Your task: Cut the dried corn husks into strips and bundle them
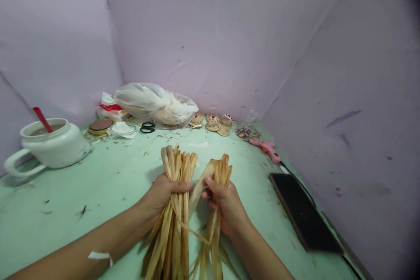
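Observation:
My left hand [167,194] is wrapped round a thick bundle of dried leaf strips [170,236], tan and brown, with the thumb across the front. The strips stand up above the fist and fan out below it. A smaller bundle of the same dried strips [223,170] is gripped by my right hand [223,201], thumb and fingers closed on it. One pale wide strip [198,190] slants down from the right bundle toward the left one. A thin strip also crosses the gap between the two bundles lower down.
On the green tabletop [108,197], a white mug [55,144] with a red straw stands left. Black-handled scissors [147,127], a knotted plastic bag [154,103] and small woven ornaments [216,123] lie at the back. A pink glue gun [267,148] and a black phone [305,214] lie right.

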Motion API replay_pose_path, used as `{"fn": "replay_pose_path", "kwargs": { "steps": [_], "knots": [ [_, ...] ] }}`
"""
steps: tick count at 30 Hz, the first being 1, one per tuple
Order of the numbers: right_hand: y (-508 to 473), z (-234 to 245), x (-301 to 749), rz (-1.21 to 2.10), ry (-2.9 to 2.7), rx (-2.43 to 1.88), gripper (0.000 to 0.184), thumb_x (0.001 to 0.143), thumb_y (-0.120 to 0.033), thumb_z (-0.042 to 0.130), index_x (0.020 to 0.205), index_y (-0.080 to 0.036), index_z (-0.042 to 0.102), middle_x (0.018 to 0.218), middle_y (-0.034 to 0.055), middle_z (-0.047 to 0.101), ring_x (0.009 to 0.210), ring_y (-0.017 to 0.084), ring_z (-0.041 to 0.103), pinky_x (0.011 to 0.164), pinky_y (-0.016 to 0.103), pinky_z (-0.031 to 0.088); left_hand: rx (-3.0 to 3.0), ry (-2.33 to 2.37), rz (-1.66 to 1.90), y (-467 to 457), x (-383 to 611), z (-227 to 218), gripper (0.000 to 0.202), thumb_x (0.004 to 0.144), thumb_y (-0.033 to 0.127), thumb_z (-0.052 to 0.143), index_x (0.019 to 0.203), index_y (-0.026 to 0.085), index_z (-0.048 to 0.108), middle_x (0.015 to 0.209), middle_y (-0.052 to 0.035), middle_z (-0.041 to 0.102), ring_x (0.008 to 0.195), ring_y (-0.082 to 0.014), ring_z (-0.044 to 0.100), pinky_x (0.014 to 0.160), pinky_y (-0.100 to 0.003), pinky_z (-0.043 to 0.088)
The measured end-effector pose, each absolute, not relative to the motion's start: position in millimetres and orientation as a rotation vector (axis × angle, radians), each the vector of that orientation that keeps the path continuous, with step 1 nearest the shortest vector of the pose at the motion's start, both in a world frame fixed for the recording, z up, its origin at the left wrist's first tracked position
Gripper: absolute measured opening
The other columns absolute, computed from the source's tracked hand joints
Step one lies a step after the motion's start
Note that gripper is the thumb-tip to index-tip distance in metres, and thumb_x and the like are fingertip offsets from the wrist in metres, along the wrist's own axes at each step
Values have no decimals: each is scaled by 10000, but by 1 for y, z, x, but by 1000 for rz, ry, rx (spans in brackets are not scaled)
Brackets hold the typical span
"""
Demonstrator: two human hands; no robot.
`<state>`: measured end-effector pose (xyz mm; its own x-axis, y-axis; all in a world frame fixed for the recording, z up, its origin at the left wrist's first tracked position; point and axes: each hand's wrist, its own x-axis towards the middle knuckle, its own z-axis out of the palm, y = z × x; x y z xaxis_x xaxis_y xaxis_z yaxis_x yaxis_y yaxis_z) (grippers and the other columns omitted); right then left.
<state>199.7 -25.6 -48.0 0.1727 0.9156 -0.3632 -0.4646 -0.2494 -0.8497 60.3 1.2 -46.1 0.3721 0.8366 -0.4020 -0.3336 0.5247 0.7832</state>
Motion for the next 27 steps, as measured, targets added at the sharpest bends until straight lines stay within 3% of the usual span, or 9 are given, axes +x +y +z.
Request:
{"fn": "replay_pose_path", "kwargs": {
  "steps": [8,13,15,18,21,24,27],
  "knots": [
    [-23,-38,213,1468,-478,-1049,281,536,-263,757,704,-137,571,496,-51,485,416,43,383,326,135,247,727,1089,810,12,48,-35,69,538,78,656,576,94,600,417,-20,569,358,-114,497,367,-206,406],
    [-21,-20,238,1499,-413,-861,317,530,-293,785,682,-170,535,436,-106,341,418,45,360,474,175,470,670,1032,667,16,41,-35,38,602,97,630,609,61,641,463,-69,605,392,-136,550,392,-223,464],
    [-22,-17,241,1463,-460,-868,372,514,-335,802,707,-181,523,464,-109,350,440,47,373,515,200,508,639,1001,628,16,40,-34,71,626,98,611,653,52,658,511,-88,632,426,-144,577,408,-224,480],
    [-24,-25,229,1446,-541,-996,439,426,-256,835,674,-179,481,508,-100,402,434,35,364,335,114,350,641,926,601,13,42,-35,125,631,91,596,721,54,673,579,-102,665,468,-150,603,439,-226,494],
    [-27,-38,209,1455,-629,-1074,392,444,-205,806,618,-166,457,517,-73,460,407,29,382,287,114,179,666,881,621,7,47,-40,212,590,63,613,792,65,676,622,-104,681,519,-162,623,482,-235,503],
    [-29,-46,197,1455,-741,-1091,296,521,-258,760,637,-148,511,504,-33,518,396,69,458,310,156,208,705,854,621,-1,53,-43,306,534,55,658,839,70,675,640,-97,685,546,-170,626,506,-244,501],
    [-32,-47,193,1341,-757,-1157,282,524,-256,758,626,-150,517,482,-50,499,395,69,441,334,170,243,794,792,708,-10,59,-40,386,504,100,734,886,95,678,713,-78,700,596,-164,628,554,-240,495]
  ]
}}
